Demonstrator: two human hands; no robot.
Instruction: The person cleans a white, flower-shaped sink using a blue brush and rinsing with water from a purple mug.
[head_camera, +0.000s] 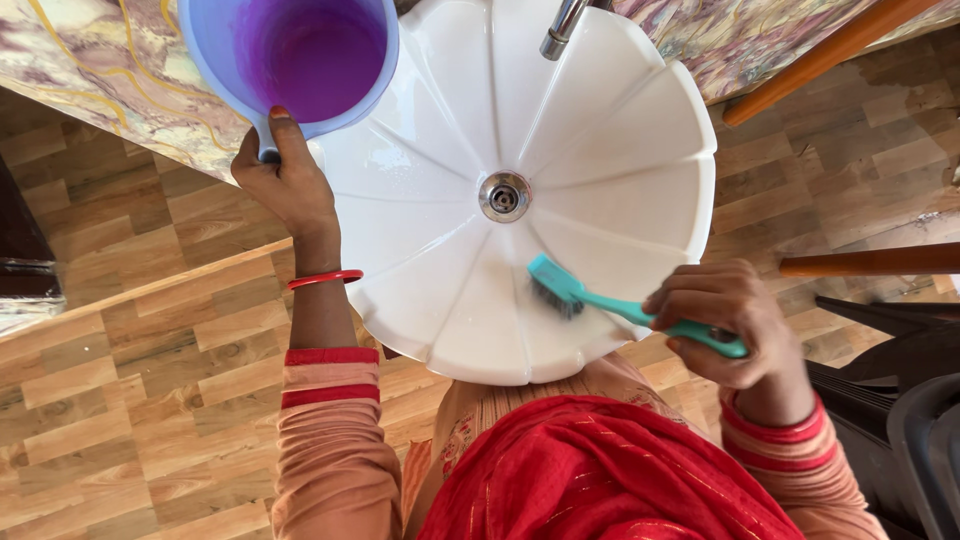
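Wood-pattern floor (120, 400); marbled counter (90, 70) carries a white fluted basin (600, 150). Left hand (285, 180) fingers grip a lilac plastic jug (295, 55). Right hand (725, 320) fingers clasp a teal brush (600, 300), bristles on the basin's near wall.

White fluted basin (600, 150) sits on the marbled counter (90, 60).

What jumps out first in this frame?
The white fluted basin fills the centre, its metal drain in the middle. The right hand holds a teal brush, bristles on the basin's near wall. The left hand grips a purple jug at the upper left rim.
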